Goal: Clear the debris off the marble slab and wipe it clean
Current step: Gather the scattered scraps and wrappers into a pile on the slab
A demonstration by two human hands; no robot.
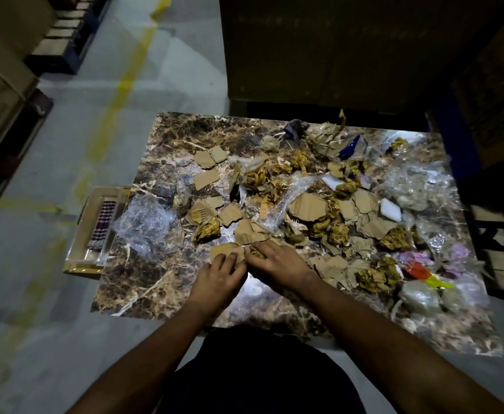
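Observation:
A brown veined marble slab [143, 279] lies in front of me, strewn with debris: torn cardboard pieces [307, 206], crumpled yellow-brown paper balls [207, 233], clear plastic wrap [147, 222] and white foam bits [391, 209]. My left hand [215, 279] and my right hand [277, 259] meet at the slab's near middle. Left fingers pinch a cardboard scrap [224, 251]. The right hand lies palm down over a paper ball [256, 253] and cardboard; whether it grips them is unclear.
A shallow box or tray [92, 234] with a striped cloth [103, 225] sits at the slab's left edge. Colourful wrappers and plastic bags [424, 273] pile at the right. Dark cartons stand behind; grey floor with a yellow line lies left.

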